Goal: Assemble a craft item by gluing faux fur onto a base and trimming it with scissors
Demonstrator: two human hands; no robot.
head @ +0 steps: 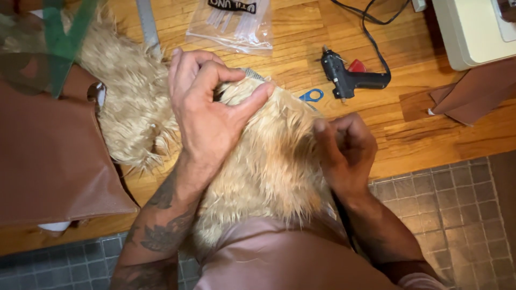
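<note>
Left hand [207, 115] pinches the far edge of the shaggy cream faux-fur piece [269, 161]. Right hand [346, 150] clenches its right edge, nearer the table's front edge

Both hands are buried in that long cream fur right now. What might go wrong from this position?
1. The blue-handled scissors lie half hidden under the fur piece, close to the right hand; fingers could likely catch the blades unseen.
2. The glue gun rests on the wooden table near the fur; long fibres might brush its nozzle.
3. The left hand pinches the fur's edge; a slip may shed or shift it.
</note>
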